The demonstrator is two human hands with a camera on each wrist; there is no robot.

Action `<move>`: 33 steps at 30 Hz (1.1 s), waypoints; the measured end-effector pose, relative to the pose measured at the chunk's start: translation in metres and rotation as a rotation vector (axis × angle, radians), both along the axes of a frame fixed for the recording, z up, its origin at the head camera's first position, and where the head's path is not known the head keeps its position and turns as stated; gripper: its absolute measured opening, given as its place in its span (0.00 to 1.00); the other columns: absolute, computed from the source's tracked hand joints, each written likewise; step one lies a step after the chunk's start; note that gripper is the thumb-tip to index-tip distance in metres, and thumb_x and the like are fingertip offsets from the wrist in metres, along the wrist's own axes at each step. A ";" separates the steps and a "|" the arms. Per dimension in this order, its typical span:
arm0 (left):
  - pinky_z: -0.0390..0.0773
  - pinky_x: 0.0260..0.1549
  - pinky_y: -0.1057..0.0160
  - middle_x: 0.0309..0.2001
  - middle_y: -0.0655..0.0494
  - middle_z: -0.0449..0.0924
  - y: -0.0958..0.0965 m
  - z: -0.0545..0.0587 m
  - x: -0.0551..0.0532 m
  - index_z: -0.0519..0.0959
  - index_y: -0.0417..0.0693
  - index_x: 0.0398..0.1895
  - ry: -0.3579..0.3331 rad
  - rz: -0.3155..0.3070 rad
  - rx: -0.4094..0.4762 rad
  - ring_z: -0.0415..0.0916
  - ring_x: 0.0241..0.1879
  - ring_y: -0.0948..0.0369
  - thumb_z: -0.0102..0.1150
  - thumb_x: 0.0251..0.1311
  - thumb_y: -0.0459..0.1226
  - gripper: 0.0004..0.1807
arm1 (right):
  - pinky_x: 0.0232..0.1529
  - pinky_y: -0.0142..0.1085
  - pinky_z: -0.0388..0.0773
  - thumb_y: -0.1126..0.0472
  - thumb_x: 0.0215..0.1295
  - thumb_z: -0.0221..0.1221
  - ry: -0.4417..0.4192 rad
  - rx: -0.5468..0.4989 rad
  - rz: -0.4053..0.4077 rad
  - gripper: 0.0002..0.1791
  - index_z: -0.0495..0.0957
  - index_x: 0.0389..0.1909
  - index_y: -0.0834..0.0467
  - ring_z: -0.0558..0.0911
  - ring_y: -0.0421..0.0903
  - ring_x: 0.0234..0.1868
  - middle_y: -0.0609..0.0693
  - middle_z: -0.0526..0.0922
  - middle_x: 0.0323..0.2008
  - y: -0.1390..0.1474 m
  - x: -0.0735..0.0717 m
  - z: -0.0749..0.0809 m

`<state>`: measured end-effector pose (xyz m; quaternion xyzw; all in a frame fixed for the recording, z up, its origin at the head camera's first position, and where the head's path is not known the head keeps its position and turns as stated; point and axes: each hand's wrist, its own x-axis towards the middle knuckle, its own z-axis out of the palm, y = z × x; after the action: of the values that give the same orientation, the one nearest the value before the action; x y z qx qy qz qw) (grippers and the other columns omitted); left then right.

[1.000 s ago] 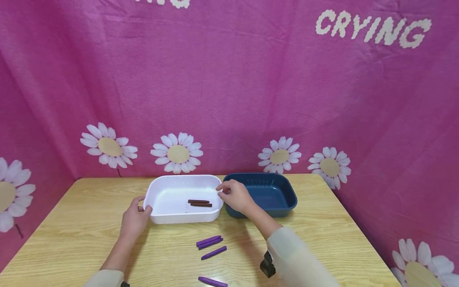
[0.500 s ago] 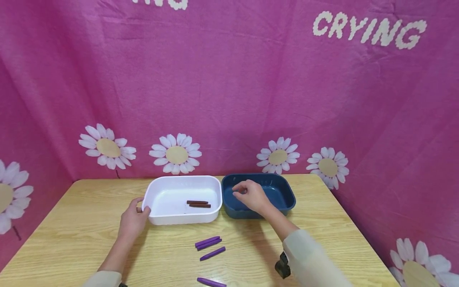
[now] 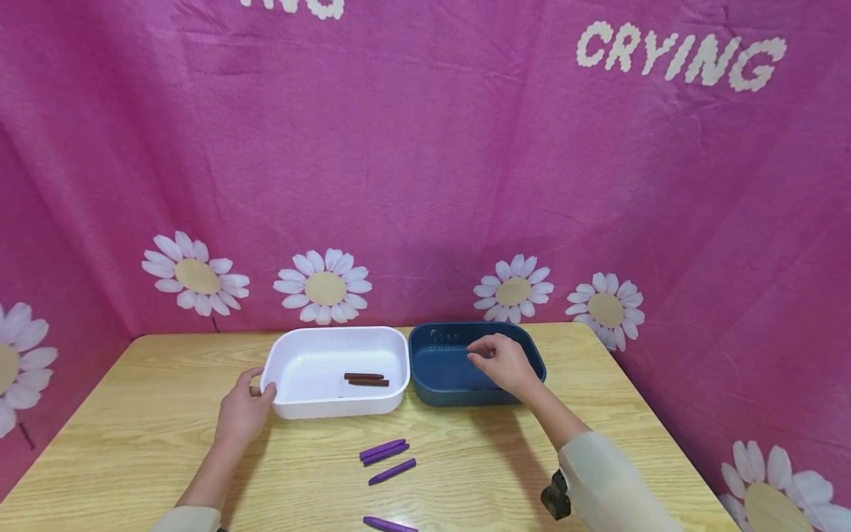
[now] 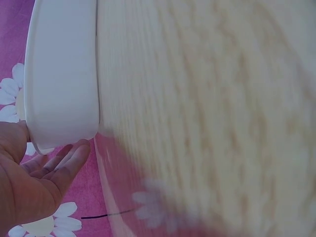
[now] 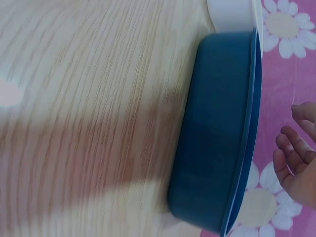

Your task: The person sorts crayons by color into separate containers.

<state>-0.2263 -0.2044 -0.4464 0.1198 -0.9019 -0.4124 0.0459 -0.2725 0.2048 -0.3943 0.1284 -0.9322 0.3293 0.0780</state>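
Observation:
My left hand (image 3: 243, 408) grips the left end of the white plastic bin (image 3: 335, 408), thumb over the rim and fingers against the outer wall, as the left wrist view also shows. Inside lie two brown crayons (image 3: 366, 379) side by side, towards its right. My right hand (image 3: 507, 365) hovers over the navy bin (image 3: 459, 397), thumb and index fingertips close together, other fingers loosely curled. A dark spot shows at a fingertip in the right wrist view; I cannot tell whether something small is pinched there. No crayon shows inside the navy bin's visible part.
Several purple crayons lie on the wooden table (image 3: 312, 473): a touching pair (image 3: 384, 451), one just below (image 3: 392, 471) and another near the front (image 3: 388, 524). The two bins stand side by side before a pink daisy-printed cloth (image 3: 425, 162) at the table's back edge.
My right hand has moved right, from the white bin's right rim to over the navy bin. My left hand keeps its grip on the white bin. The view has shifted slightly.

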 end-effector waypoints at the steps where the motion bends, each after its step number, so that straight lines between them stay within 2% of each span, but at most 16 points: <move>1: 0.73 0.40 0.50 0.47 0.31 0.75 0.000 0.000 0.000 0.57 0.35 0.66 0.001 0.000 0.002 0.75 0.44 0.43 0.45 0.65 0.42 0.30 | 0.35 0.35 0.73 0.59 0.59 0.61 0.001 -0.001 -0.002 0.11 0.83 0.41 0.59 0.75 0.45 0.36 0.52 0.81 0.38 0.004 0.000 0.000; 5: 0.74 0.40 0.52 0.47 0.31 0.74 0.000 0.001 0.002 0.58 0.35 0.66 0.003 0.000 0.009 0.74 0.45 0.42 0.46 0.65 0.43 0.31 | 0.35 0.35 0.72 0.59 0.59 0.61 0.000 -0.015 -0.022 0.11 0.83 0.41 0.60 0.75 0.46 0.36 0.54 0.81 0.39 0.018 0.000 0.000; 11: 0.72 0.39 0.55 0.47 0.32 0.76 -0.002 0.002 0.006 0.59 0.37 0.65 0.029 -0.008 -0.009 0.74 0.47 0.42 0.49 0.64 0.51 0.34 | 0.32 0.34 0.71 0.60 0.61 0.60 -0.020 -0.048 -0.075 0.11 0.82 0.42 0.60 0.75 0.45 0.34 0.55 0.82 0.39 0.036 -0.001 -0.002; 15: 0.73 0.39 0.55 0.49 0.32 0.76 -0.004 0.003 0.008 0.59 0.37 0.66 0.020 -0.022 -0.003 0.74 0.48 0.42 0.49 0.64 0.54 0.37 | 0.33 0.34 0.73 0.60 0.61 0.60 -0.016 -0.067 -0.107 0.12 0.82 0.42 0.62 0.76 0.47 0.36 0.57 0.82 0.40 0.047 0.001 -0.002; 20: 0.72 0.34 0.61 0.49 0.32 0.76 -0.005 0.004 0.008 0.59 0.36 0.66 0.021 -0.037 -0.007 0.76 0.45 0.45 0.50 0.64 0.52 0.36 | 0.36 0.35 0.75 0.61 0.61 0.60 0.010 -0.077 -0.162 0.12 0.82 0.41 0.64 0.79 0.50 0.38 0.59 0.83 0.38 0.061 0.002 -0.005; 25: 0.71 0.33 0.64 0.49 0.32 0.76 -0.007 0.003 0.009 0.61 0.35 0.64 0.035 -0.054 -0.012 0.78 0.44 0.45 0.52 0.63 0.50 0.34 | 0.37 0.35 0.74 0.62 0.60 0.60 0.019 -0.078 -0.261 0.12 0.81 0.41 0.65 0.79 0.53 0.39 0.61 0.83 0.36 0.076 0.001 -0.016; 29: 0.75 0.36 0.59 0.50 0.31 0.75 -0.008 0.004 0.011 0.61 0.34 0.64 0.048 -0.063 -0.016 0.79 0.45 0.44 0.51 0.63 0.50 0.34 | 0.34 0.34 0.73 0.61 0.60 0.59 -0.014 -0.109 -0.338 0.16 0.79 0.45 0.67 0.79 0.56 0.40 0.64 0.82 0.38 0.086 -0.002 -0.026; 33: 0.75 0.46 0.49 0.53 0.30 0.73 -0.008 0.006 0.013 0.62 0.34 0.63 0.058 -0.067 -0.013 0.75 0.50 0.40 0.50 0.64 0.49 0.33 | 0.31 0.32 0.70 0.61 0.61 0.59 -0.042 -0.137 -0.376 0.18 0.77 0.49 0.67 0.78 0.56 0.39 0.66 0.80 0.38 0.090 -0.003 -0.032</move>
<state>-0.2133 -0.2122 -0.4403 0.0774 -0.9064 -0.4110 0.0589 -0.2759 0.2946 -0.4263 -0.0604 -0.9166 0.3742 0.1270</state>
